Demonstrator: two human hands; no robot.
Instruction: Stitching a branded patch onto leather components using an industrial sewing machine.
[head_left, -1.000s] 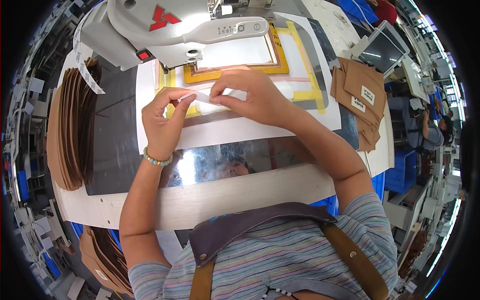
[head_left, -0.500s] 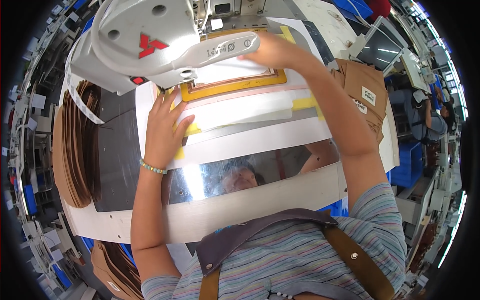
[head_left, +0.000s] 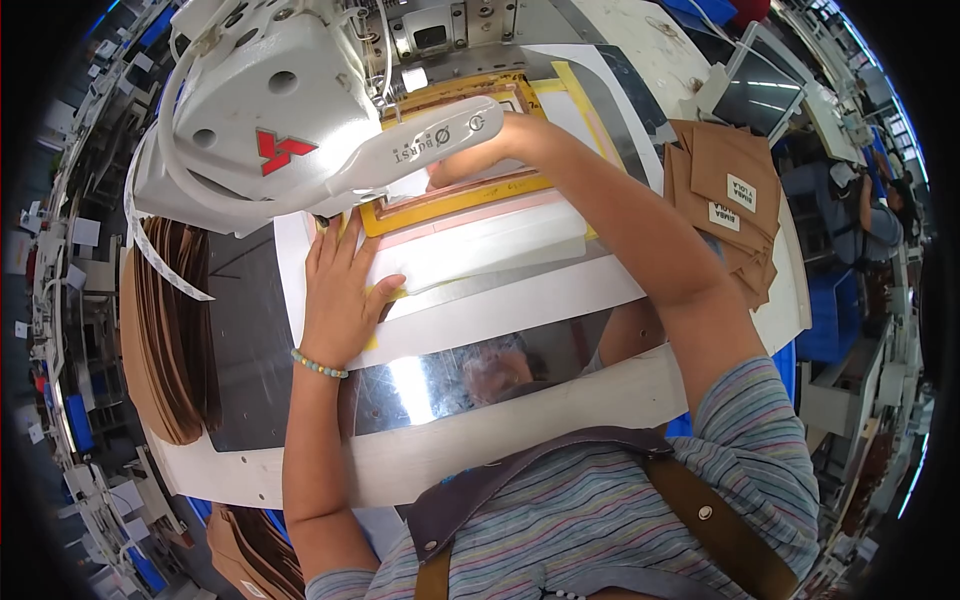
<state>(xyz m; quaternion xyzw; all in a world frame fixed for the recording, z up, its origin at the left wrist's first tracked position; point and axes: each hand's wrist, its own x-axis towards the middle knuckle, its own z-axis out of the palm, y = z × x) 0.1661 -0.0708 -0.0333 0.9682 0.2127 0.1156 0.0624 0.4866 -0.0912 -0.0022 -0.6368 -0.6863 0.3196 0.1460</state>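
Note:
My left hand [head_left: 340, 300] lies flat with its fingers spread on a white sheet [head_left: 480, 310], fingertips at the left end of a yellow rectangular frame [head_left: 465, 203]. The frame rests on the sheet, under the head of a white sewing machine [head_left: 270, 130]. My right hand [head_left: 478, 158] reaches over the frame's right side into its opening. A grey-white lamp arm [head_left: 420, 142] on the machine covers much of that hand. Its fingertips show at the white material inside the frame; whether they grip anything is hidden. A translucent white strip [head_left: 490, 245] lies in front of the frame.
Brown flat pieces stand in a stack [head_left: 165, 340] at the left; more brown pieces [head_left: 725, 190] with white labels lie at the right. A screen [head_left: 760, 80] stands at the back right. A shiny metal plate [head_left: 480, 375] lines the near side. Another person [head_left: 860, 210] sits farther right.
My right hand has moved left and nearer to me, into the frame's opening. My left hand stays flat beside the frame. The whole view has shifted slightly.

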